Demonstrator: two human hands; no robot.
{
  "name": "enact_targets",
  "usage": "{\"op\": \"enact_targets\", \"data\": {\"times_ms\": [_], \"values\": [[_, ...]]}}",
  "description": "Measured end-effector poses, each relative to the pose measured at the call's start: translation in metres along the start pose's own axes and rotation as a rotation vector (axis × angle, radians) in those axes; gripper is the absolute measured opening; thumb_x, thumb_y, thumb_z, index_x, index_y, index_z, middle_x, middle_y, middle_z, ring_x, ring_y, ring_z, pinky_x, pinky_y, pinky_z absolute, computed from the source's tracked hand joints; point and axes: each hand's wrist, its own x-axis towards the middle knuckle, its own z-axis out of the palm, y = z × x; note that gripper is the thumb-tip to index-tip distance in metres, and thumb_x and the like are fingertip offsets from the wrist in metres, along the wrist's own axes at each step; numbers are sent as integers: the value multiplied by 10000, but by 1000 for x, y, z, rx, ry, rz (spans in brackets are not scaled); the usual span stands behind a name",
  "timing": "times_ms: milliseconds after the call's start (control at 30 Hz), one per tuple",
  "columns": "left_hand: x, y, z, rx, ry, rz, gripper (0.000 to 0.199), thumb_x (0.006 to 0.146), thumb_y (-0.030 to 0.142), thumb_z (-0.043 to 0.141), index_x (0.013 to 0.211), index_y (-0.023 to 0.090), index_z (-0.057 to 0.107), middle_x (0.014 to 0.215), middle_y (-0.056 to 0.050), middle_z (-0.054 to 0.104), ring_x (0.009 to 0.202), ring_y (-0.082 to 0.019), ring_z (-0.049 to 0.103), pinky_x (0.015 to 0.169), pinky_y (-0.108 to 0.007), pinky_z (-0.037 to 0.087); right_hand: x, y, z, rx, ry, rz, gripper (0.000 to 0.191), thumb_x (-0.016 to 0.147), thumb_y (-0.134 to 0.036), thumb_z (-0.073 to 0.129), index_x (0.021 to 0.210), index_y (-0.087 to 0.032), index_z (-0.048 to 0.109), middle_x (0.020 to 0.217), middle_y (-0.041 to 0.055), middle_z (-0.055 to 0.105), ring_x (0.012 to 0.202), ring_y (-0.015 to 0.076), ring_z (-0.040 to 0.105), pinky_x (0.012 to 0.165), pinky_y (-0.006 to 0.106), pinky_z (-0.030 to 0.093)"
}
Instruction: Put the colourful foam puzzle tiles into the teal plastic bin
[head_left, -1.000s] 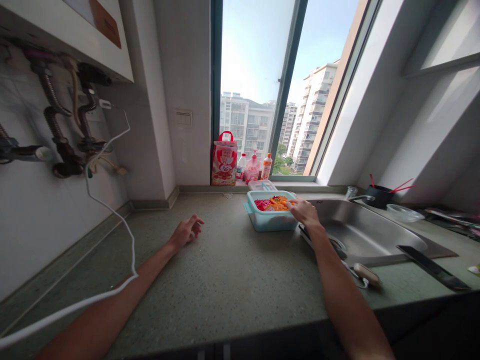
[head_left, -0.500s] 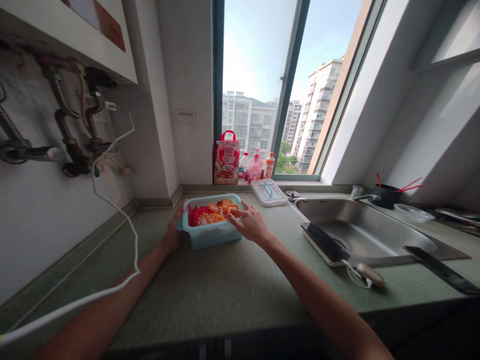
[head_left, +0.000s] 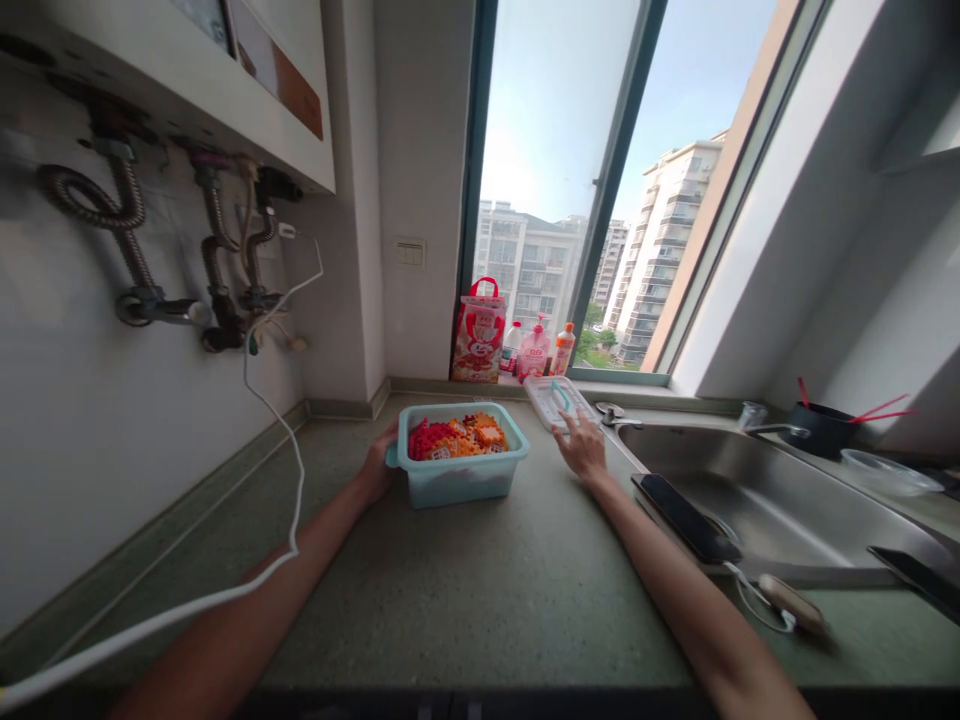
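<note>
Near the back edge of the worktop (head_left: 480, 610) sat the box (head_left: 461, 484), stiff-looking, probably light, best held by both ends; the left hand (head_left: 379, 464) touched one, grip unclear, the right hand (head_left: 582, 447) spread by the lid (head_left: 541, 396).

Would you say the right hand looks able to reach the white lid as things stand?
Probably yes: the right hand is open by the near edge of the white lid, with nothing visible between them.
</note>
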Motion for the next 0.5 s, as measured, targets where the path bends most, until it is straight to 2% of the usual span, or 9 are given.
{"op": "enact_targets", "data": {"times_ms": [133,200,267,367,433,500], "values": [[-2,1,2,-83,-2,-11,506,802,470,664,1229,208,734,1162,-118,776,1121,-358,698,884,-466,590,40,31,31,-4,-90,161,517,1009,-508,488,1413,-251,683,1596,187,484,1366,365,533,1109,545,419],[-2,2,3,-119,6,-12,449,791,463,674,1152,208,754,1149,-113,781,1139,-355,695,914,-461,583,62,38,43,91,-126,248,484,982,-449,505,1355,-238,730,1551,186,544,1368,359,551,1112,522,431],[-2,1,3,-135,24,-17,413,789,476,682,1093,208,765,1136,-116,784,1165,-356,688,937,-460,578,78,42,51,145,-146,273,427,918,-342,546,1247,-223,792,1436,183,651,1315,338,612,1087,468,471],[-2,-1,2,-171,39,-27,385,790,463,695,1078,219,769,1148,-113,784,1216,-350,673,978,-455,568,90,42,55,186,-138,295,405,814,-247,580,1130,-229,833,1277,166,749,1188,326,700,1012,422,534],[-1,-3,1,-201,38,-27,373,790,447,702,1077,218,768,1160,-116,781,1234,-347,669,1007,-454,559,91,41,54,209,-106,328,424,808,-258,571,1142,-216,828,1297,172,741,1154,346,716,978,433,556],[0,-5,0,-220,33,-27,369,783,437,714,1068,209,769,1177,-132,776,1240,-352,668,1028,-452,551,92,40,49,222,-56,353,452,849,-294,534,1196,-198,808,1380,169,697,1197,354,696,999,438,548]]}}
